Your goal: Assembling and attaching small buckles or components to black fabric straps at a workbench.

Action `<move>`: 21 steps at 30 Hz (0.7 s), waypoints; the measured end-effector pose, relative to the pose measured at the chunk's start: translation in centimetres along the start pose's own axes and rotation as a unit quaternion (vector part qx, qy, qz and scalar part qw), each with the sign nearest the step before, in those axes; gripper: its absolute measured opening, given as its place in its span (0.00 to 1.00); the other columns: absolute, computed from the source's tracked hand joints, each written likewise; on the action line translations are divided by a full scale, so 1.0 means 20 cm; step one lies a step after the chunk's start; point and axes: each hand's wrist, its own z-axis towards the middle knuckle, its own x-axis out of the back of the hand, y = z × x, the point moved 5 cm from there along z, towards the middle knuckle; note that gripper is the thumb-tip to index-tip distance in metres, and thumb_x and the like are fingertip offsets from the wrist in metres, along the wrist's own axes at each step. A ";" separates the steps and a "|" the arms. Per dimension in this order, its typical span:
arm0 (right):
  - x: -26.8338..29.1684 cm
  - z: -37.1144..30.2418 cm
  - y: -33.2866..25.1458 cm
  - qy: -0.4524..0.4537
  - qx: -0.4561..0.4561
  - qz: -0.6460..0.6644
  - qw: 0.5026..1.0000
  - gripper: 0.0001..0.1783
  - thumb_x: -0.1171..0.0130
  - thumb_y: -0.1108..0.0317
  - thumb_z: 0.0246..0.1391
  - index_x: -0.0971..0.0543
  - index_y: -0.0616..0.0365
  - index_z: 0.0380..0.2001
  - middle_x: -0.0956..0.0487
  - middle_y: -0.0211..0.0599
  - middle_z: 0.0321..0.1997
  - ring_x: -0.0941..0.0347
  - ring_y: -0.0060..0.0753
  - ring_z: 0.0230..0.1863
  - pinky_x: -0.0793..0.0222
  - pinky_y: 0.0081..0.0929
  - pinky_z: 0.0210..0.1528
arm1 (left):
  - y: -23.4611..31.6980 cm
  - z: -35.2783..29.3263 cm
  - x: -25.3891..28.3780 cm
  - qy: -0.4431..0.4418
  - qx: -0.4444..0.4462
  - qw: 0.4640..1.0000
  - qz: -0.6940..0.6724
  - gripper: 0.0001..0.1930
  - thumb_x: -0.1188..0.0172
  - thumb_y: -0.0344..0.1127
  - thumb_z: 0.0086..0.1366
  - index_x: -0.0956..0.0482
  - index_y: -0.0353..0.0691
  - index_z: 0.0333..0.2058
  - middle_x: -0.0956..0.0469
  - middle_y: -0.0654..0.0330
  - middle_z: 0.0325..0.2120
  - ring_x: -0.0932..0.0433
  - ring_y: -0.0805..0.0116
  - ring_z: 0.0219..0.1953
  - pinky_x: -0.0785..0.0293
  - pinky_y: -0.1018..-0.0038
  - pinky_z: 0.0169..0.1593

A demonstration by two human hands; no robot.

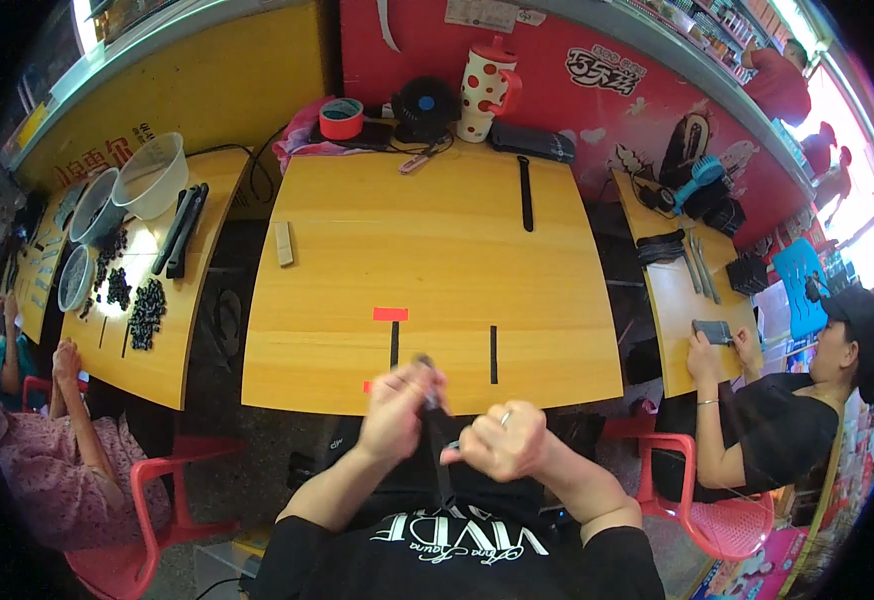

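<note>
My left hand (395, 408) is closed around the upper part of a black strap (438, 440), just off the table's near edge. A short dark end pokes out above its fingers. The strap runs down toward my lap. Beside it, my right hand (504, 440), with a ring on one finger, is curled with its thumb and fingertips at the strap; motion blurs both hands a little. Just beyond them on the wooden table (437, 270) are two black strips, a left one (394, 343) and a right one (494, 355). A piece of red tape (390, 314) tops the left strip.
A beige block (284, 244) and another black strap (526, 195) lie farther back. Red tape roll (341, 119), black fan (425, 108) and dotted tumbler (485, 90) line the far edge. People sit at a left table (182, 350) with small black parts and a right table (672, 340).
</note>
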 end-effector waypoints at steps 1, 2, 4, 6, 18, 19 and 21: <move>0.04 0.01 -0.03 -0.001 0.010 0.040 0.999 0.21 0.34 0.53 0.46 0.33 0.51 0.16 0.44 0.23 0.13 0.43 0.21 0.12 0.53 0.20 0.14 | 0.09 0.05 0.02 0.043 -0.035 0.998 -0.011 0.12 0.48 0.39 0.69 0.25 0.34 0.34 0.25 0.60 0.24 0.26 0.71 0.21 0.26 0.75 0.26; 0.08 0.01 -0.07 -0.003 0.019 0.079 0.997 0.22 0.32 0.52 0.43 0.33 0.52 0.16 0.45 0.23 0.13 0.44 0.21 0.13 0.54 0.20 0.14 | 0.18 0.10 0.06 0.063 -0.055 0.996 -0.033 0.14 0.49 0.43 0.70 0.26 0.36 0.33 0.27 0.62 0.22 0.28 0.73 0.18 0.28 0.76 0.23; 0.16 0.02 -0.09 -0.010 0.020 0.194 0.981 0.22 0.31 0.52 0.42 0.32 0.54 0.17 0.45 0.23 0.13 0.45 0.22 0.12 0.55 0.21 0.14 | 0.43 0.12 0.18 0.157 -0.115 0.981 -0.014 0.17 0.54 0.48 0.72 0.29 0.41 0.31 0.31 0.67 0.20 0.33 0.78 0.17 0.33 0.79 0.21; 0.29 0.02 -0.05 -0.018 -0.005 0.303 0.953 0.21 0.32 0.53 0.44 0.29 0.56 0.18 0.41 0.25 0.13 0.44 0.25 0.12 0.55 0.24 0.13 | 0.66 0.14 0.35 0.159 -0.168 0.969 -0.092 0.17 0.57 0.49 0.72 0.30 0.42 0.33 0.32 0.68 0.22 0.34 0.78 0.20 0.34 0.79 0.24; 0.80 -0.12 0.36 0.243 -0.270 0.230 0.903 0.23 0.49 0.54 0.62 0.31 0.60 0.20 0.35 0.27 0.12 0.39 0.20 0.12 0.44 0.19 0.16 | 0.82 0.02 1.07 0.162 -0.239 0.899 -0.329 0.18 0.58 0.48 0.73 0.31 0.38 0.39 0.37 0.67 0.24 0.42 0.76 0.21 0.38 0.81 0.22; 0.77 -0.14 0.41 0.213 -0.308 0.151 0.915 0.22 0.49 0.55 0.63 0.30 0.61 0.21 0.35 0.26 0.13 0.39 0.19 0.13 0.45 0.19 0.16 | 0.80 0.00 0.89 0.152 -0.199 0.921 -0.298 0.18 0.58 0.49 0.73 0.31 0.38 0.39 0.37 0.67 0.24 0.41 0.77 0.20 0.37 0.82 0.20; 0.68 -0.10 0.57 0.104 -0.387 0.036 0.915 0.19 0.49 0.61 0.62 0.30 0.62 0.21 0.34 0.26 0.14 0.38 0.18 0.14 0.43 0.18 0.19 | 0.67 0.00 0.69 0.101 -0.083 0.960 -0.247 0.19 0.58 0.52 0.72 0.29 0.41 0.38 0.34 0.67 0.26 0.37 0.77 0.19 0.35 0.81 0.17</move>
